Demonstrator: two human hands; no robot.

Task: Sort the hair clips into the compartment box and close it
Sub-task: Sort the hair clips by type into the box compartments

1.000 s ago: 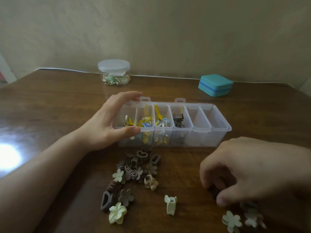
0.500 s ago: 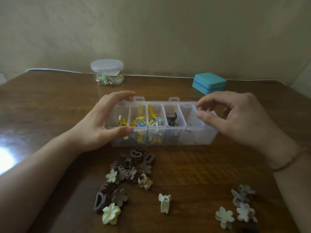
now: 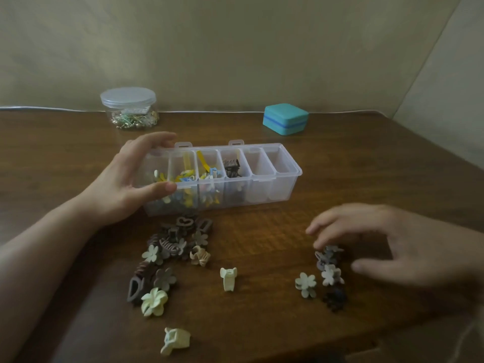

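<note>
right hand (image 3: pixel 387 244) moved from compartment box (image 3: pixel 262 179) down to flower clips (image 3: pixel 328 268), fingers spread, empty; left hand (image 3: pixel 125 184) gripped box end. clips looked light, rigid; pinch sides.

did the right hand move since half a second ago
Yes. The right hand left the compartment box at its right end and came toward the camera, down over the small clip cluster.
</note>
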